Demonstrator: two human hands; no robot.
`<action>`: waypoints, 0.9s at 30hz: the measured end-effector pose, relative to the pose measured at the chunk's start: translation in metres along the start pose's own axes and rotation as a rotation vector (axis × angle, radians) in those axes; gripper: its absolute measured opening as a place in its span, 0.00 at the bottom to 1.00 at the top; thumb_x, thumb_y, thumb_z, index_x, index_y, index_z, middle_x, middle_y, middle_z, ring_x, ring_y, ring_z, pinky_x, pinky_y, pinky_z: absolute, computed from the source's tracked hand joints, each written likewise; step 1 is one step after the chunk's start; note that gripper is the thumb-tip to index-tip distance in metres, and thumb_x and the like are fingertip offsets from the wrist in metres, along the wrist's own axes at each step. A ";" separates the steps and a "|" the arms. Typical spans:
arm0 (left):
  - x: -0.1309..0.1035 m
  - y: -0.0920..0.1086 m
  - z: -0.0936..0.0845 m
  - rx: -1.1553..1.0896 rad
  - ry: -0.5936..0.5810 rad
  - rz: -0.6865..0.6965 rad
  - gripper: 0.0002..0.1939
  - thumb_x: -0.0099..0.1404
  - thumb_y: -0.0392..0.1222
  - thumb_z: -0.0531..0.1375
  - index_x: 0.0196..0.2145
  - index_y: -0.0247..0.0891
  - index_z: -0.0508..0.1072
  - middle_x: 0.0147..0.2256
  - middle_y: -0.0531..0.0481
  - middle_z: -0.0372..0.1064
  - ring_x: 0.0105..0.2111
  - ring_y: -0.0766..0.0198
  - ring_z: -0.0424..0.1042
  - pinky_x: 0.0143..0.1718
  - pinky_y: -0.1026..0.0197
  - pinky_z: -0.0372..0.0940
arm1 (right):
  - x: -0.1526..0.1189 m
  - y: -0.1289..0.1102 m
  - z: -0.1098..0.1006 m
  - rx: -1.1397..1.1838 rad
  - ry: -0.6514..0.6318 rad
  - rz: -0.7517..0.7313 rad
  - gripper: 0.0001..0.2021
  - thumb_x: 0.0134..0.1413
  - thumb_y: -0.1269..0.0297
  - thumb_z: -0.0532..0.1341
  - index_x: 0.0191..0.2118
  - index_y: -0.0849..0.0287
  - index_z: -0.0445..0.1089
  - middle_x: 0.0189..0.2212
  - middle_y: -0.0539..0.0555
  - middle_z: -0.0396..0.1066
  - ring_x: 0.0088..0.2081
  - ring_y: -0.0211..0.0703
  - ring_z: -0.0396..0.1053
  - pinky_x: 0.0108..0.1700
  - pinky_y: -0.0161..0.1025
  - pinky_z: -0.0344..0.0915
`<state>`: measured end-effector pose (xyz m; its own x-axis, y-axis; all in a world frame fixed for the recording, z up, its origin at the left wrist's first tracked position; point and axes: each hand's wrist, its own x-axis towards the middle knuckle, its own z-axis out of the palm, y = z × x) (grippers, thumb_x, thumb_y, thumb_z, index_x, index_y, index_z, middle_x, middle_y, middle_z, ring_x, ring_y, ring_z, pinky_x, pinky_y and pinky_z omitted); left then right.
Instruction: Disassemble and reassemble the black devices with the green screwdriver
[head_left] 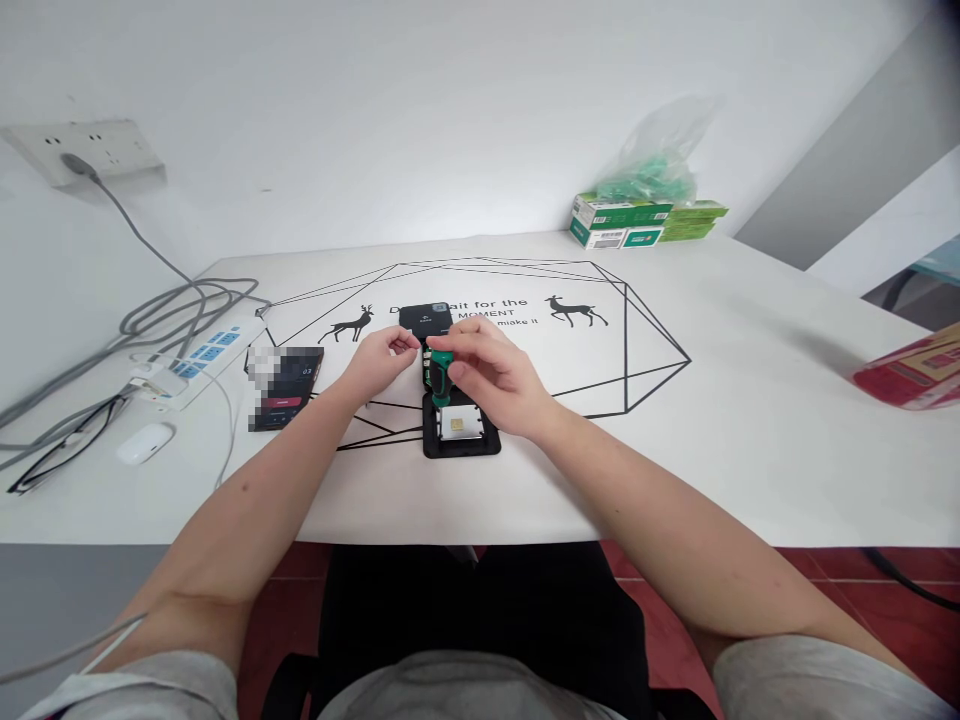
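My right hand is wrapped round a short green and black screwdriver, its handle between thumb and fingers. Across from it, my left hand has its thumb and forefinger pinched together at the left edge of a small device; what they hold, if anything, is too small to make out. Part of a green circuit board shows between the hands, mostly hidden by the screwdriver and fingers. A black open case lies nearest me, with a silver plate in it. Behind the hands lies a flat black cover.
A phone lies left of my hands. Further left are a power strip, looped grey cables, a white mouse-like object and glasses. Green and white boxes stand at the back right; a red package is far right.
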<state>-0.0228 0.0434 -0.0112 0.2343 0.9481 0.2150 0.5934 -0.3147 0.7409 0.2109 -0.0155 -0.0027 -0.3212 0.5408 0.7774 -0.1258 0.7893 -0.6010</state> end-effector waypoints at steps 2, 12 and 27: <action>-0.002 0.004 0.001 -0.158 -0.040 -0.015 0.13 0.66 0.49 0.64 0.44 0.40 0.80 0.41 0.47 0.81 0.42 0.55 0.78 0.47 0.53 0.72 | -0.001 0.003 0.002 0.112 -0.024 0.027 0.13 0.76 0.61 0.60 0.59 0.45 0.75 0.50 0.55 0.74 0.46 0.42 0.75 0.47 0.47 0.79; -0.006 0.010 -0.006 -0.375 -0.318 -0.116 0.19 0.64 0.56 0.70 0.44 0.40 0.83 0.40 0.45 0.82 0.39 0.56 0.76 0.41 0.54 0.70 | -0.005 0.008 0.012 0.056 0.091 0.131 0.17 0.62 0.51 0.74 0.49 0.49 0.71 0.43 0.51 0.76 0.39 0.40 0.75 0.41 0.43 0.76; -0.010 0.015 -0.007 -0.497 -0.472 -0.160 0.19 0.58 0.53 0.77 0.41 0.38 0.85 0.38 0.45 0.80 0.35 0.64 0.72 0.40 0.58 0.69 | 0.003 0.015 -0.011 -0.180 0.384 0.069 0.24 0.67 0.53 0.70 0.63 0.43 0.65 0.49 0.55 0.70 0.47 0.46 0.76 0.40 0.45 0.82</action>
<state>-0.0215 0.0299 0.0026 0.5494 0.8243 -0.1365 0.2523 -0.0079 0.9676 0.2183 0.0011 -0.0070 0.0544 0.6361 0.7697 0.0603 0.7673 -0.6384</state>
